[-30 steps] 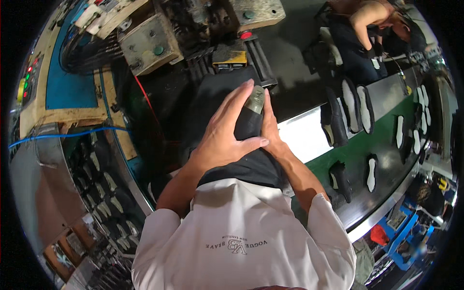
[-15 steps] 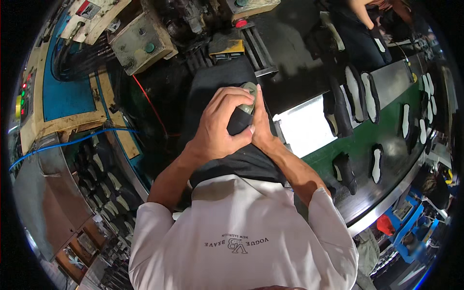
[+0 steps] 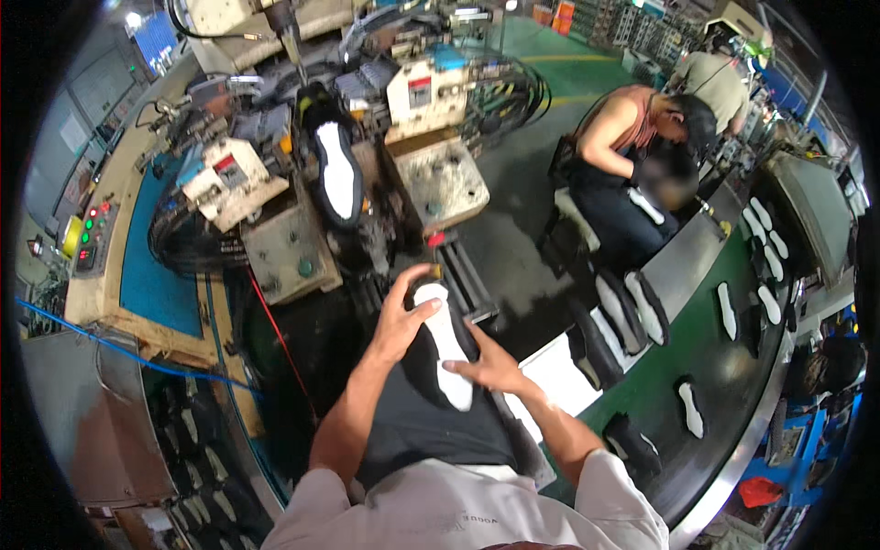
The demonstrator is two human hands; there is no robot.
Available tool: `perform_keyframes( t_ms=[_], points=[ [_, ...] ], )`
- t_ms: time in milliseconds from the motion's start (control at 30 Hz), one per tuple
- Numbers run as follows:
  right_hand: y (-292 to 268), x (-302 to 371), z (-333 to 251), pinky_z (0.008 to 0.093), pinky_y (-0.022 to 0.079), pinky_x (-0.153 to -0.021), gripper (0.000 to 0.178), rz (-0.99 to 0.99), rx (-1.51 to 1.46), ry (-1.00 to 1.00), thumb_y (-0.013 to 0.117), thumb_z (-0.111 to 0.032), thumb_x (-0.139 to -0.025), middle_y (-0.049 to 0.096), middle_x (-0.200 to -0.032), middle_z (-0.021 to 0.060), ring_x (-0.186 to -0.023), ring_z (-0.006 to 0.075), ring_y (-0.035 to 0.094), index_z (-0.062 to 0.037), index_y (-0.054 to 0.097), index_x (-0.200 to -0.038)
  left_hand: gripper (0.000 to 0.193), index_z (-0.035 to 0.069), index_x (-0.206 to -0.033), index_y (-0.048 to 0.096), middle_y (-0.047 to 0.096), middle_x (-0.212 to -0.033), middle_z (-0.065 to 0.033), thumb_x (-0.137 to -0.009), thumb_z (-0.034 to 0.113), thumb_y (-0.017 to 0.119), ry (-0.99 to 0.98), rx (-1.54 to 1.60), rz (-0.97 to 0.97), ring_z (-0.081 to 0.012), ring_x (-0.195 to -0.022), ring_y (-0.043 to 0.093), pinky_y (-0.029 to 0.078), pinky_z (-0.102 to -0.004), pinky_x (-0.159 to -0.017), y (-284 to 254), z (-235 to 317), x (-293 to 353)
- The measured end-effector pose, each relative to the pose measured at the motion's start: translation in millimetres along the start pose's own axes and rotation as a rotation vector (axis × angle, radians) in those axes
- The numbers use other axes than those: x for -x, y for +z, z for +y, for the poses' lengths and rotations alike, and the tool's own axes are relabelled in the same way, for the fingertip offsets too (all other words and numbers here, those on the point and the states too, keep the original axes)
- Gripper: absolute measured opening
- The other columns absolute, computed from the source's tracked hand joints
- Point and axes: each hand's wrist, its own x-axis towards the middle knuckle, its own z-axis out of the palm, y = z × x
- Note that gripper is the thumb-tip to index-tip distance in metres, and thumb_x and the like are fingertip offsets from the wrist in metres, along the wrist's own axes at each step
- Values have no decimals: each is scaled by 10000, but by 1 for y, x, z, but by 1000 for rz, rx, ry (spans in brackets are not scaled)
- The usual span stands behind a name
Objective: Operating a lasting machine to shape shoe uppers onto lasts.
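Note:
Over my lap I hold a black shoe upper (image 3: pixel 421 355) with its long white underside turned up. My left hand (image 3: pixel 396 319) grips its far end, fingers around the edge and thumb on the white face. My right hand (image 3: pixel 493 364) clasps the nearer right side, with the thumb lying across the white part. Beyond my hands, another black shoe upper (image 3: pixel 353 206), also white side up, sits in a machine (image 3: pixel 371 243). The fingers under the upper I hold are hidden.
Right of me, a green-topped conveyor (image 3: pixel 653 403) carries several dark uppers, beside a white sheet (image 3: pixel 555 380). A co-worker (image 3: pixel 623 156) sits bent over another upper. At left are a control panel (image 3: pixel 93 240), a blue hose (image 3: pixel 119 352) and a rack of uppers (image 3: pixel 206 458).
My view has tilted up, bringing the machine and the co-worker into sight. The upper in my hands, earlier showing a greenish-grey end, now lies with its white underside up; both hands have shifted their grip.

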Motion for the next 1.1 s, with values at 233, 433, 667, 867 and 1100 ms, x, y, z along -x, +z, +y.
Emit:
perform_keyframes(
  t_ms=[233, 433, 667, 867, 1100],
  points=[
    [53, 55, 32, 576, 590, -966, 854, 146, 1042, -241, 849, -386, -852, 215, -1703, 348, -1205, 509, 535, -349, 482, -1623, 527, 54, -1372, 677, 723, -1250, -138, -927, 294, 826, -399, -182, 337, -251, -1142, 690, 550, -432, -958, -24, -118, 15],
    [41, 42, 35, 545, 609, -942, 720, 122, 1047, -280, 787, -379, -916, 228, -1721, 325, -1147, 512, 568, -409, 535, -1589, 222, -23, -1085, 780, 768, -1032, -237, -980, 143, 678, 37, -626, 398, -445, -1033, 727, 567, -458, -919, -38, -106, -11],
    [21, 32, 32, 570, 572, -1019, 650, 142, 912, -225, 794, -369, -894, 255, -1719, 311, -1210, 533, 568, -381, 631, -1523, 220, -25, -1192, 727, 729, -954, -58, -1033, 94, 631, -272, 86, 178, -156, -854, 682, 544, -323, -765, -80, -119, -34],
    [5, 6, -11, 552, 459, -1107, 617, 399, 848, -343, 827, -298, -863, 320, -1680, 339, -1356, 501, 527, -264, 705, -1466, 584, -41, -1511, 574, 704, -1309, -85, -1091, 353, 670, 68, -160, 732, -186, -1143, 664, 525, -344, -1032, -234, -63, -121],
    [-10, -69, -102, 529, 488, -1113, 578, 507, 913, -360, 828, -218, -883, 304, -1702, 314, -1297, 495, 547, -252, 717, -1450, 629, 139, -1592, 489, 679, -1416, -93, -1082, 473, 645, -147, 538, 183, -247, -1246, 673, 565, -454, -1049, -205, 9, -247]
  ],
)
